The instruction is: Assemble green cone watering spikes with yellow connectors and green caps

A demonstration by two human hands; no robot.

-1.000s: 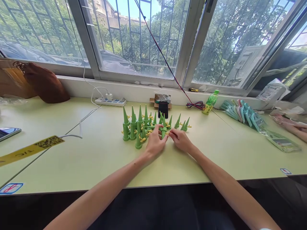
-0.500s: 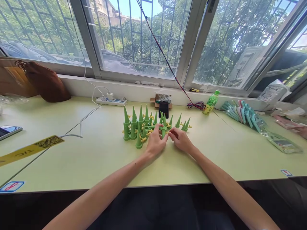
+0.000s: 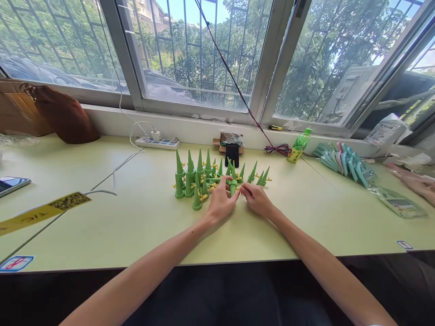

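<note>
Green spike [image 3: 233, 183] is off the bench's [image 3: 152, 226] middle, right of most of the cluster; your left hand [image 3: 220, 203] has its grip closed round it. Your right hand [image 3: 257, 198] looks pinched on its yellow tap [image 3: 238, 188]. Risk: the tap's tiny, so off-axis force could slip your fingertips or strain it; left knuckles sit close enough to topple other spikes [image 3: 178, 165]. Count: 1 held, at least 12 others, overlap blocks exact; 1 bottle [image 3: 299, 146], 1 power strip [image 3: 158, 143].

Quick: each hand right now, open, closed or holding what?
Left hand: closed, holding a green plastic cone-tipped spike.
Right hand: fingertips pinched together at the small yellow plastic stem beside the spike; actual grip can't be told.
</note>
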